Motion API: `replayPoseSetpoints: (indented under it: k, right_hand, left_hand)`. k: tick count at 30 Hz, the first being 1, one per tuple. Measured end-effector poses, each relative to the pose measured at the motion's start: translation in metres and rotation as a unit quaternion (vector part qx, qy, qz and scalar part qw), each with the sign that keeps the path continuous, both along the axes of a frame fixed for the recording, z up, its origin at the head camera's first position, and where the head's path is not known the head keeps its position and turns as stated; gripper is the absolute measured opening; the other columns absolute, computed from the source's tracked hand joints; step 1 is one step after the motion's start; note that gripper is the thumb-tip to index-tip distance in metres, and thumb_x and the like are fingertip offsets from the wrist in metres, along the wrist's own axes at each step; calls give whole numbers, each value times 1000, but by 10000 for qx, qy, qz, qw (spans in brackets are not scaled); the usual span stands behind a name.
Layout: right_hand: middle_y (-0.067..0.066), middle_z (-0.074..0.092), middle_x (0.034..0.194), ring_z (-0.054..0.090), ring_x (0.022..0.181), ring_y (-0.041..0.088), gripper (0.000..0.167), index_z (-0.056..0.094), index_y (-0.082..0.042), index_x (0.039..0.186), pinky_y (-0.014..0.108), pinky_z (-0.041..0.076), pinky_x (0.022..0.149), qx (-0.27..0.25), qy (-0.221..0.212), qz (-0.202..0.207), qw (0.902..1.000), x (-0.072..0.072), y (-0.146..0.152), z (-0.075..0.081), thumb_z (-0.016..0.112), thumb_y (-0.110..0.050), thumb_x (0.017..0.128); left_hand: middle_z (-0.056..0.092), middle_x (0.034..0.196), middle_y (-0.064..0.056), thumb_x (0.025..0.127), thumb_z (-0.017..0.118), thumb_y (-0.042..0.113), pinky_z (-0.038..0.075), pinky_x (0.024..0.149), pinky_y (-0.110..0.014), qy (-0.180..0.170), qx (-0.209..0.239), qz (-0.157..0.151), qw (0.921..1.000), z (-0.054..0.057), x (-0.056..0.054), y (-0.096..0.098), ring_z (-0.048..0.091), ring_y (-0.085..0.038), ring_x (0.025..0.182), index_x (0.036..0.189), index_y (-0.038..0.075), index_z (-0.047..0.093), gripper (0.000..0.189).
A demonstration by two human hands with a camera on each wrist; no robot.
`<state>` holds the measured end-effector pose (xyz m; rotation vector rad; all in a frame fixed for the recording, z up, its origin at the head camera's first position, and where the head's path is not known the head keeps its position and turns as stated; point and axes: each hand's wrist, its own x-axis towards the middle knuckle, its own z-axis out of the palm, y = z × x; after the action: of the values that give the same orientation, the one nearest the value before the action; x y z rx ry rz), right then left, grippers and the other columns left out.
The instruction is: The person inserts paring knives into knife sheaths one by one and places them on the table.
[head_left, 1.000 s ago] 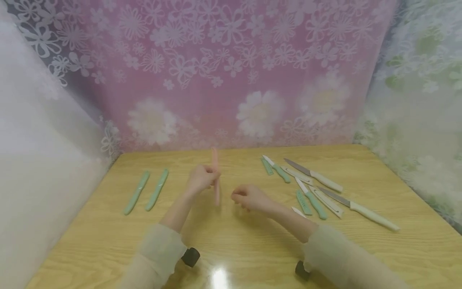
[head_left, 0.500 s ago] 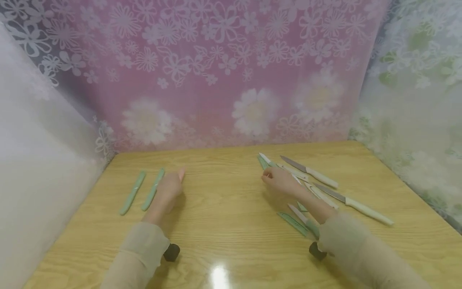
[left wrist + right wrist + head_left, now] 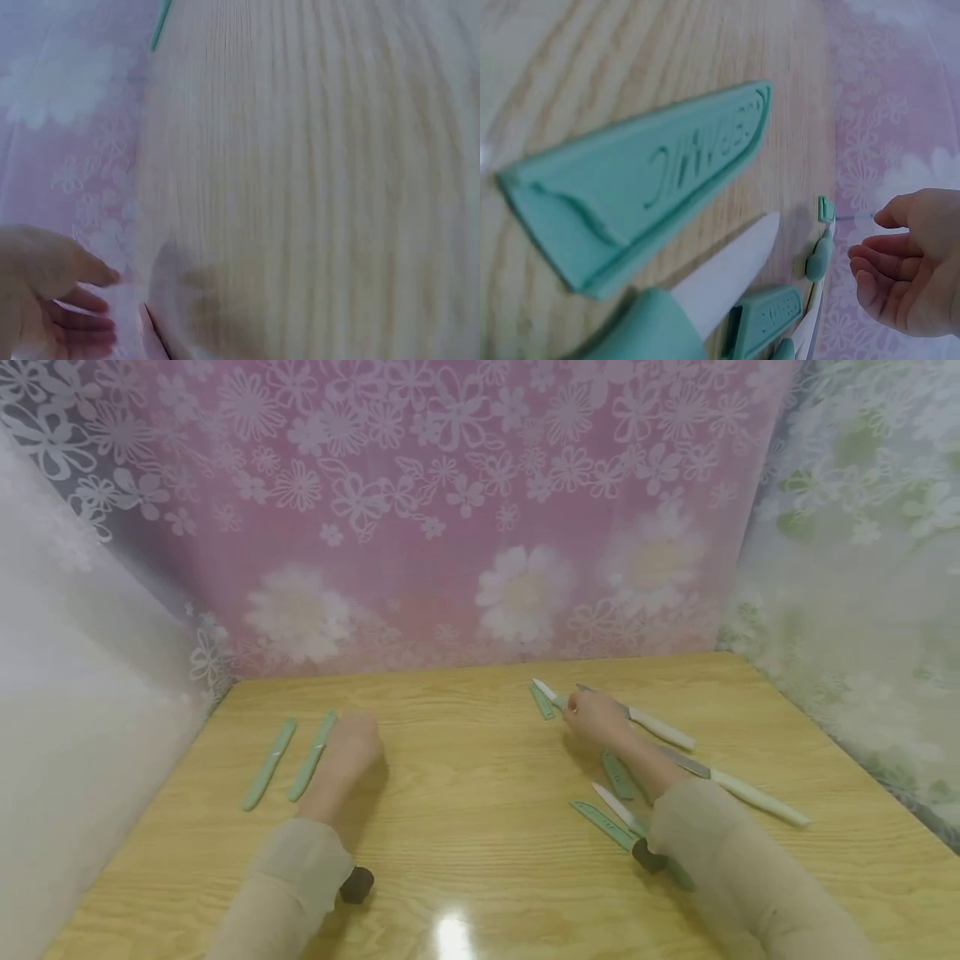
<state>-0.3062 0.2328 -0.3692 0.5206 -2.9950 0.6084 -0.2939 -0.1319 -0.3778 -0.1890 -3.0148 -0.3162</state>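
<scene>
At the left of the head view, my left hand (image 3: 352, 752) is beside two green sheathed knives (image 3: 270, 766). In the left wrist view its fingers are loose and hold nothing. Just below them on the table, part of a long pink item (image 3: 152, 334) shows. My right hand (image 3: 600, 718) hovers over the group of knives at the right, fingers slightly bent around nothing in the right wrist view. Near it lie a cream-handled knife with a dark blade (image 3: 663, 729) and a green sheath (image 3: 542, 702). The cream sheaths are hidden behind that hand.
Nearer me, a green-handled knife with a white blade (image 3: 615, 806) lies beside its green sheath (image 3: 602, 824). Another cream-handled knife (image 3: 761, 797) points its handle at the right edge. A pink flowered cloth (image 3: 420, 568) hangs behind the wooden table (image 3: 450, 827).
My left hand carried the pink item left from the middle and let it go beside the green sheathed knives. My right hand moved right, out over the loose knives.
</scene>
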Motion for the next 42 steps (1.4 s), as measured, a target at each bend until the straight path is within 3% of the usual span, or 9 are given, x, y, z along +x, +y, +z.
replayPoseSetpoints:
  k: [4,7,12,16,21,27,30,34,42]
  right_hand:
    - [18,62,80,48,53,14,25,57,13,103,25,47,50,91,-25,-123,9999,-5,3,2,50,-8,91]
    - [26,63,100,59,69,22,25,57,13,106,36,54,68,337,-10,-64,9994,-8,2,3,51,-7,91]
    - [26,60,111,61,93,35,27,57,10,112,46,51,82,649,-217,123,9976,-13,-4,7,49,-8,93]
    - [24,59,114,57,104,39,26,58,8,114,47,48,88,824,-236,214,9961,-15,-8,8,52,-6,92]
    - [23,57,119,51,112,41,28,58,5,116,51,43,93,757,-427,131,9961,-17,-10,5,52,-10,93]
    - [23,53,125,39,124,43,30,57,2,120,54,33,101,785,-546,200,9952,-16,-9,0,52,-13,94]
    - [24,52,126,37,124,44,30,56,3,121,55,32,101,815,-507,232,9951,-14,-9,2,52,-9,94]
    - [26,50,127,39,123,44,30,56,3,121,54,34,100,787,-585,157,9951,-15,-8,4,51,-3,92]
    - [18,58,97,57,86,29,13,58,3,99,38,51,75,1290,-472,-75,9905,-22,-3,1,47,0,91]
  left_hand:
    - [57,70,-11,85,54,6,51,62,-40,995,-365,-807,9911,7,-11,35,56,-28,67,74,0,61,14]
    - [59,75,-10,88,58,9,52,65,-35,1051,-496,-1280,9849,12,-18,69,58,-26,71,81,0,61,12]
    - [64,97,-10,92,58,18,49,85,-34,444,-903,-1636,9814,10,-32,118,60,-25,93,103,2,62,20]
    - [51,130,-11,98,46,27,31,106,-40,-271,-1020,-1790,9782,2,-40,149,43,-27,123,129,5,48,38]
    - [43,139,-9,100,37,31,25,109,-40,-529,-1254,-1972,9709,-9,-40,179,36,-26,130,136,7,41,44]
    - [26,151,-3,100,32,42,18,111,-46,-787,-1696,-2209,9572,-14,-29,199,20,-22,138,145,14,28,54]
    - [20,153,-2,99,32,44,14,111,-48,-1003,-1630,-2210,9563,-11,-23,202,15,-20,139,147,16,25,56]
    - [28,149,-5,98,38,43,15,111,-48,-1057,-1399,-2220,9591,-4,-22,203,21,-23,138,143,11,34,55]
    - [36,144,-13,97,45,36,21,110,-45,-1168,-1121,-2271,9603,1,-23,208,33,-27,132,133,6,48,47]
